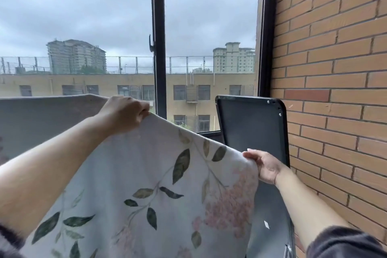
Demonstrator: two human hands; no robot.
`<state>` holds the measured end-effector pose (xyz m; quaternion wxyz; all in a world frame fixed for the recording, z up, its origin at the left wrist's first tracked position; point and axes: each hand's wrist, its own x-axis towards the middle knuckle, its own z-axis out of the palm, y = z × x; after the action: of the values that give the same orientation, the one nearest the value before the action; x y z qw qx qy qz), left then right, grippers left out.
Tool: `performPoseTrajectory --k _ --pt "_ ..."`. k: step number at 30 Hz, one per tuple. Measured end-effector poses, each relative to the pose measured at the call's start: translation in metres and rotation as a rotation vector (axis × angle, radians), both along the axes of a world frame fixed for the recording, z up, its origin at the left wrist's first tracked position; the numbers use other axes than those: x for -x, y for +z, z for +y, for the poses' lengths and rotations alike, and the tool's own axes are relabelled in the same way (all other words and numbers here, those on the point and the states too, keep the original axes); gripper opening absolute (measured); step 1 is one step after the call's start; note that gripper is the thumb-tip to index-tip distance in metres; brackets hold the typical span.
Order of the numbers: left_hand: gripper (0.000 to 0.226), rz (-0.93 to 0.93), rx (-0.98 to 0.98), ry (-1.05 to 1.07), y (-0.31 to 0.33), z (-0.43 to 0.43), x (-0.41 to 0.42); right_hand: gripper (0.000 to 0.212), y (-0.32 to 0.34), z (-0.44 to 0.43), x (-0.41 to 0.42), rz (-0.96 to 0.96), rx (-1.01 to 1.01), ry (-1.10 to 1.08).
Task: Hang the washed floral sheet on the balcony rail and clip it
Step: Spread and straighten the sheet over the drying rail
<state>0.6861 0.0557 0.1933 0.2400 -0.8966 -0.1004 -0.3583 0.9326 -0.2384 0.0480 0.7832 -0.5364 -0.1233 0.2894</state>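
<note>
Floral sheet (146,174) is hanging stretched btwn both grips, up close. Left grip (125,113) is clutching its top edge, fingers curled; right grip (265,166), lower, is pinching the edge. Grey fabric (41,115) is lying behind left grip; black panel (251,123) & brick wall (324,90) are standing beyond right grip.

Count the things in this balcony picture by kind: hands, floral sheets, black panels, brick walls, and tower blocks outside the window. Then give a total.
Hands: 2, left hand, right hand
Floral sheet: 1
Black panel: 1
Brick wall: 1
Tower blocks: 2, left tower block, right tower block
Total: 7
</note>
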Motion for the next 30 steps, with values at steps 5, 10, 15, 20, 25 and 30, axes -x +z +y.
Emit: performPoseTrajectory --k 5,10,15,20,25,30 --pt "0.021 0.004 -0.002 0.003 -0.001 -0.004 0.002 0.036 -0.003 -0.003 0.012 -0.086 0.269 0.181" --pt "0.023 0.002 -0.012 -0.009 -0.002 0.001 0.007 0.026 0.031 -0.008 0.008 -0.178 0.157 -0.019" --pt "0.028 -0.039 0.017 -0.072 0.009 0.009 0.014 0.024 0.089 -0.018 -0.008 -0.348 -0.014 -0.304" --pt "0.030 -0.176 0.053 -0.050 0.018 0.016 0.015 0.013 0.136 -0.029 -0.010 -0.497 0.019 -0.430" --pt "0.028 -0.254 0.085 -0.015 0.024 0.014 0.003 0.016 0.165 -0.028 -0.019 -0.626 0.097 -0.605" --pt "0.024 -0.221 0.053 -0.001 0.026 0.015 0.000 0.010 0.166 -0.022 -0.026 -0.688 0.142 -0.646"
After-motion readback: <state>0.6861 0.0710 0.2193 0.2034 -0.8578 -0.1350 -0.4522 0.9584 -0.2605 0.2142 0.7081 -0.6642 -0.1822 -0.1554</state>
